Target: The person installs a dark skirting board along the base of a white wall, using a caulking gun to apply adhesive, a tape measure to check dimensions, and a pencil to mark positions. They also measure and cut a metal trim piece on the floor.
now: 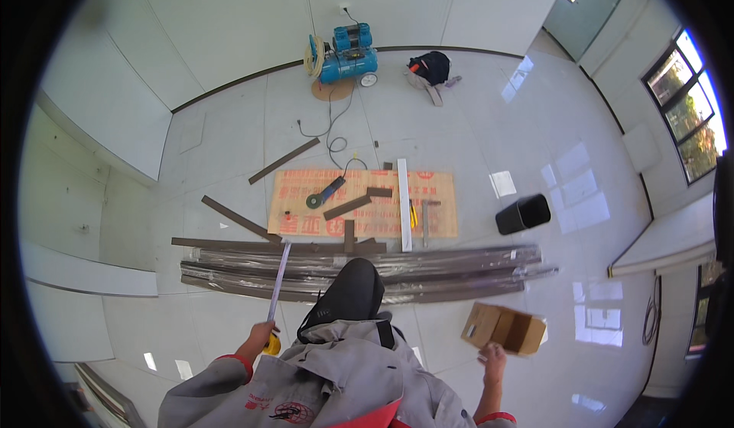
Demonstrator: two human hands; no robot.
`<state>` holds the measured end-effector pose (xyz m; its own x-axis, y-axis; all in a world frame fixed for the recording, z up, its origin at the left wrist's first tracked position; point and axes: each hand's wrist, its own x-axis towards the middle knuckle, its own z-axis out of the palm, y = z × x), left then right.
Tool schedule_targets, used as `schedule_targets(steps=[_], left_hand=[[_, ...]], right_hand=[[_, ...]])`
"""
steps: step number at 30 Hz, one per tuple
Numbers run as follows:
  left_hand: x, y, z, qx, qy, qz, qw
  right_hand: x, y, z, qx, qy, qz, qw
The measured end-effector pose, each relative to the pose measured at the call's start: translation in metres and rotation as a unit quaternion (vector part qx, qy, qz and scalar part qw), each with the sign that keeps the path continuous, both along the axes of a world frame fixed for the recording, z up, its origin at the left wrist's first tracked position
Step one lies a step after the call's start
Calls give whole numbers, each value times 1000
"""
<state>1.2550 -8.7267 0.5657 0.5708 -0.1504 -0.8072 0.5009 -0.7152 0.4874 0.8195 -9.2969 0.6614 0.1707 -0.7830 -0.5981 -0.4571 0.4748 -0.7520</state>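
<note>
My left hand (260, 335) is closed round a yellow tape measure (272, 344). Its pale blade (280, 279) runs forward to the dark brown strips on the floor. My right hand (494, 356) has its fingers curled together in front of an open cardboard box (483, 323); whether anything small sits in them is hidden, and I cannot tell if they touch the box. Ahead of my knee lies a bundle of long brown strips (459, 266) in clear plastic wrap. One loose long brown strip (229, 243) lies along its far side.
Beyond the bundle, a printed tan board (440, 198) carries an angle grinder (325, 192), short brown offcuts (348, 208), a long white bar (404, 206) and a metal square (426, 225). A black bin (523, 214) lies right. A blue air compressor (348, 65) and dark bag (432, 68) stand by the wall.
</note>
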Motion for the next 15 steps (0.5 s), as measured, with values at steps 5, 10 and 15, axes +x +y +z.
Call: schedule_targets(steps=[5, 10, 15], left_hand=[[35, -89, -14, 32, 66, 77, 994], [158, -209, -76, 9, -27, -25, 999], [343, -427, -19, -97, -12, 117, 988]], right_hand=[[182, -158, 58, -76, -45, 74, 993], [381, -292, 60, -112, -42, 282, 952], [465, -403, 13, -95, 37, 290, 951]])
